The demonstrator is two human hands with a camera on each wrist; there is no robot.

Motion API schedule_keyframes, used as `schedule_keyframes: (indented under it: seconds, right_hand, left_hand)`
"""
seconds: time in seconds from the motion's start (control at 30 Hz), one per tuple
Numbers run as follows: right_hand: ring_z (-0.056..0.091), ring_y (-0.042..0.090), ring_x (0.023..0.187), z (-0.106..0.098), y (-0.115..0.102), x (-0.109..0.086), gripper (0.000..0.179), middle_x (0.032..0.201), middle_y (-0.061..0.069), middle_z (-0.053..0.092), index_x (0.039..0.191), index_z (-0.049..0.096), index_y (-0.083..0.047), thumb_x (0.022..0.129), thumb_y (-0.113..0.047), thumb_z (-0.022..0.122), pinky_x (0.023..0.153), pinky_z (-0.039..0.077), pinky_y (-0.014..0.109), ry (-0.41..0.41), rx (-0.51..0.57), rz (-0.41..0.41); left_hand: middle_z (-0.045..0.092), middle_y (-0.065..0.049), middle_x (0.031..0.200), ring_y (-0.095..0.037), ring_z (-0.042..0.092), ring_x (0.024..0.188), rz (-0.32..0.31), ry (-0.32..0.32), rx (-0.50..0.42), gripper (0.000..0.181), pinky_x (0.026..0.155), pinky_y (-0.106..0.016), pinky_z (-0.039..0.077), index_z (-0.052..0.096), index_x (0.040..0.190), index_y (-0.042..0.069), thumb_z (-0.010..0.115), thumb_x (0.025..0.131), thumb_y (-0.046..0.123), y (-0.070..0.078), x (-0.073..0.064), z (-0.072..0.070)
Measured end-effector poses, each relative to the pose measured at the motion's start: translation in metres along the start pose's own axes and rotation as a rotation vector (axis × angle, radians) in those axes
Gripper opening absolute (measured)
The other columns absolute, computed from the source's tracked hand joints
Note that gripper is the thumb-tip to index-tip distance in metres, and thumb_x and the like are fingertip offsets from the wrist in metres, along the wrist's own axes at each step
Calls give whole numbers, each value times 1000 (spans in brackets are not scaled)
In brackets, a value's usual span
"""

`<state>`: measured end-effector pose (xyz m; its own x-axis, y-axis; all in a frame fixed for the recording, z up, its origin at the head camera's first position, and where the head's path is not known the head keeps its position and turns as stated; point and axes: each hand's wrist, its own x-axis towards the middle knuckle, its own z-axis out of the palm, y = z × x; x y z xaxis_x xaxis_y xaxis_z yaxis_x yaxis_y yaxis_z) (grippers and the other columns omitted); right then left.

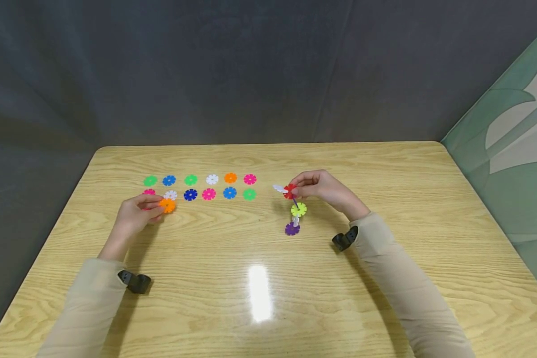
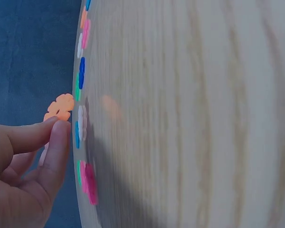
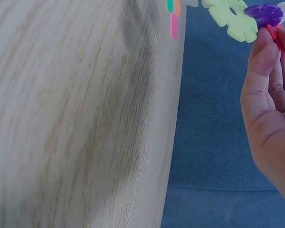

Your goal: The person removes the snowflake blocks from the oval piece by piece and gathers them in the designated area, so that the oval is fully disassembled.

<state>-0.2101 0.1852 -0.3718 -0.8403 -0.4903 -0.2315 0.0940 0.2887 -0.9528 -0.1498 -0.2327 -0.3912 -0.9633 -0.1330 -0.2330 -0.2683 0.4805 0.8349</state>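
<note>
In the head view my left hand (image 1: 136,215) pinches an orange slotted flower disc (image 1: 167,205) between thumb and fingers, above the left end of two rows of similar discs. The left wrist view shows this orange disc (image 2: 61,105) at the fingertips, off the table. To the right, my right hand (image 1: 324,190) pinches a red disc (image 1: 289,192) in a chain of interlocked discs. A white disc (image 1: 279,188) sticks out left of the red one; below hang a purple one seen edge-on, a yellow-green disc (image 1: 299,210), a white one and a purple disc (image 1: 292,228).
Flat discs lie in two rows on the wooden table (image 1: 259,243), among them a green disc (image 1: 150,181), a dark blue disc (image 1: 190,194) and a pink disc (image 1: 249,179). My left hand partly covers pink ones. A dark curtain (image 1: 268,74) hangs behind the table.
</note>
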Motion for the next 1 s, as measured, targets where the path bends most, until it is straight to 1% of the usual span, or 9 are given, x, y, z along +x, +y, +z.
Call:
schedule_keyframes:
  seconds: [0.1, 0.23, 0.37, 0.5, 0.6, 0.7, 0.77, 0.9, 1.0]
  right_hand:
    - [64, 9, 79, 0, 0, 0, 19, 84, -7, 67, 107, 61, 1, 91, -9, 63, 86, 56, 38, 2, -2, 1]
    - [65, 10, 80, -1, 0, 0, 20, 84, -7, 68, 107, 61, 1, 90, -9, 63, 86, 56, 38, 2, -1, -2]
    - [65, 10, 78, -1, 0, -1, 20, 84, -7, 68, 107, 61, 1, 91, -9, 63, 85, 56, 38, 3, -2, -1]
    - [65, 9, 77, -1, 0, -1, 20, 84, -7, 68, 108, 61, 2, 91, -9, 62, 84, 56, 38, 5, -3, -4]
    - [65, 9, 77, -1, 0, -1, 20, 85, -7, 69, 108, 61, 2, 91, -9, 62, 83, 56, 37, 3, 1, -8]
    - [66, 11, 77, -1, 1, -1, 21, 85, -6, 69, 108, 60, 3, 91, -9, 62, 84, 56, 37, -1, 5, -11]
    - [66, 12, 77, -1, 1, -1, 21, 85, -6, 70, 108, 60, 3, 91, -10, 61, 84, 56, 37, -3, 4, -11]
    - [66, 14, 78, -1, 0, -1, 21, 86, -6, 70, 108, 61, 2, 91, -10, 62, 85, 55, 40, 1, -3, -10]
    - [66, 16, 79, -1, 1, -1, 20, 85, -6, 70, 108, 61, 2, 91, -10, 62, 85, 55, 41, 5, -5, -9]
  left_hand:
    - [59, -17, 111, 11, 56, 71, -3, -18, -4, 42, 70, -12, 56, 45, 131, -16, 56, 93, -2, -1, 0, -1]
    - [53, -29, 125, 10, 57, 72, -21, -52, 6, 42, 71, -13, 56, 44, 132, -16, 53, 93, -3, -1, 1, -1]
    - [47, -35, 132, 11, 55, 74, -51, -77, 20, 42, 73, -12, 56, 42, 134, -16, 52, 94, -3, -3, 1, -1]
    - [53, -31, 125, 11, 55, 74, -74, -80, 25, 43, 72, -12, 56, 43, 133, -16, 53, 93, -6, -4, 2, -2]
    - [61, -18, 111, 11, 54, 73, -84, -82, 30, 44, 70, -12, 56, 45, 132, -16, 55, 91, -7, -5, 3, -2]
    - [64, -8, 104, 11, 54, 72, -84, -86, 38, 44, 70, -12, 56, 46, 131, -16, 57, 90, -6, -6, 4, -2]
    - [65, -10, 105, 12, 54, 72, -84, -89, 48, 44, 69, -12, 56, 47, 131, -15, 58, 90, -6, -5, 4, -2]
    - [63, -22, 116, 12, 54, 72, -84, -97, 55, 44, 70, -13, 56, 47, 130, -15, 60, 90, -4, -5, 3, -3]
    - [60, -27, 121, 12, 55, 72, -78, -98, 61, 44, 71, -13, 56, 47, 130, -15, 60, 90, -1, -5, 2, -3]
